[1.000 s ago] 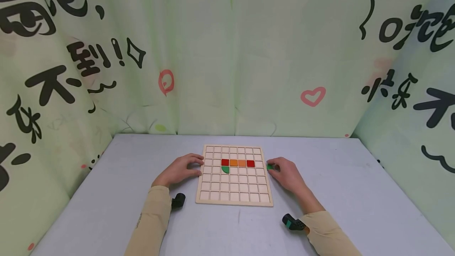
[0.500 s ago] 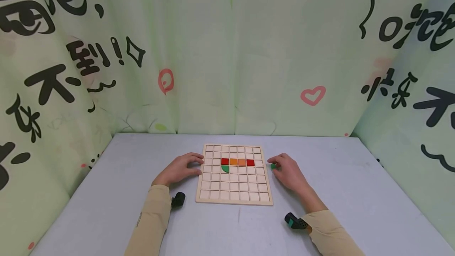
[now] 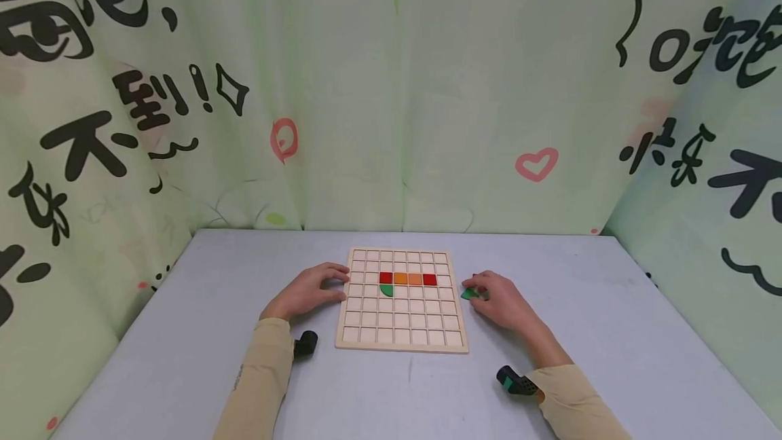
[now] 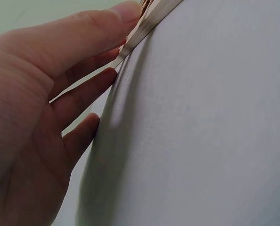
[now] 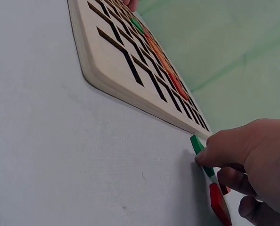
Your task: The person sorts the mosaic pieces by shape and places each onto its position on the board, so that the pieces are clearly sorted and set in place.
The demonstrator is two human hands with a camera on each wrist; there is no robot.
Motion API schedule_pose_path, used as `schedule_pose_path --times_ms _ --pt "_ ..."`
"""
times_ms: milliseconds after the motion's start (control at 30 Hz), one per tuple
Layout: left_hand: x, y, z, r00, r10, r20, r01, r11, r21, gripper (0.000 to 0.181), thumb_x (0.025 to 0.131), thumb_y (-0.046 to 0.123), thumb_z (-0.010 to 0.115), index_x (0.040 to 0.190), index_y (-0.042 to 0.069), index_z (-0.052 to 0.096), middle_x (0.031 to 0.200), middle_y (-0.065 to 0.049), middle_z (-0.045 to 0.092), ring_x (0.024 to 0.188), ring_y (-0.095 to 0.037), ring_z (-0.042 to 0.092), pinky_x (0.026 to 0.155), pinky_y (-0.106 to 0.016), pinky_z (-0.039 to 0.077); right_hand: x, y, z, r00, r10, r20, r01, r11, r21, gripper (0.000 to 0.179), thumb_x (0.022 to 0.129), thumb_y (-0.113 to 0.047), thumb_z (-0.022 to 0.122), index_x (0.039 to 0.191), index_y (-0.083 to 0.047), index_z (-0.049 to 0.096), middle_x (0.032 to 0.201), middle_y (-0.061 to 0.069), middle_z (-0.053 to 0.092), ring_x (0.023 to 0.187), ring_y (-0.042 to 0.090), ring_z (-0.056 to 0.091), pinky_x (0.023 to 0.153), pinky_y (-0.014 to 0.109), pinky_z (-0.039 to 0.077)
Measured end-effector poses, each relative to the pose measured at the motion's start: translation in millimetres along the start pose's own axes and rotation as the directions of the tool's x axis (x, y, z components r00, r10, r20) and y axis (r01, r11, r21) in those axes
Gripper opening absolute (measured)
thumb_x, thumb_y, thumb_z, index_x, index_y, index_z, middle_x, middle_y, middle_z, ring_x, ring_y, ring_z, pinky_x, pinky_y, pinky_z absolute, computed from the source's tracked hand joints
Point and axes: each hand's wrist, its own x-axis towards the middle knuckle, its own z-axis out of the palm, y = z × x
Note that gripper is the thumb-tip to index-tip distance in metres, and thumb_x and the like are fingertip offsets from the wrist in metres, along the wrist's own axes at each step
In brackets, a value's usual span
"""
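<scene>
A wooden grid board [image 3: 402, 349] lies on the table. Along one row sit a red square [image 3: 386, 278], two orange squares [image 3: 407, 279] and another red square [image 3: 430, 280], with a green quarter-round piece [image 3: 387, 290] below the left red one. My left hand [image 3: 311, 290] rests its thumb and fingertips against the board's left edge, fingers fairly straight. Just off the right edge, my right hand [image 3: 497, 299] pinches a green piece [image 5: 203, 157] between thumb and finger. Red pieces [image 5: 219, 205] show under its other fingers; whether these are held I cannot tell.
The pale table [image 3: 403, 396] ends at a curtain [image 3: 342, 155] with black lettering behind and at both sides. Small black wrist cameras [image 3: 305, 344] sit on both wrists.
The right hand has shifted slightly right, away from the board's edge, and the green piece in its fingers shows more of its face. The left hand and the board hold still.
</scene>
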Motion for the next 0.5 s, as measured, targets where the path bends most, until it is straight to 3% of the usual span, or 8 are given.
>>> schedule_pose_path --times_ms 267,500 --pt "-0.6 -0.8 0.2 1.000 0.016 0.000 -0.016 1.000 -0.015 0.033 0.087 0.019 0.075 0.117 0.006 0.069 0.137 -0.004 0.056 0.133 -0.027 0.045 0.113 -0.044 0.035 1.6 2.3 -0.1 1.000 0.010 -0.002 -0.010 1.000 -0.004 0.023 0.085 -0.009 0.073 0.108 -0.003 0.072 0.105 0.011 0.064 0.085 0.020 0.055 0.075 0.038 0.050" --pt "-0.8 0.9 -0.3 1.000 0.012 -0.001 -0.012 1.000 -0.013 0.032 0.087 0.019 0.075 0.117 0.007 0.069 0.137 -0.003 0.056 0.134 -0.027 0.044 0.113 -0.043 0.035 0.5 3.5 -2.3 0.999 0.001 0.040 -0.001 1.000 -0.013 0.030 0.086 -0.005 0.068 0.116 -0.003 0.069 0.110 0.012 0.063 0.092 0.023 0.057 0.084 0.045 0.052"
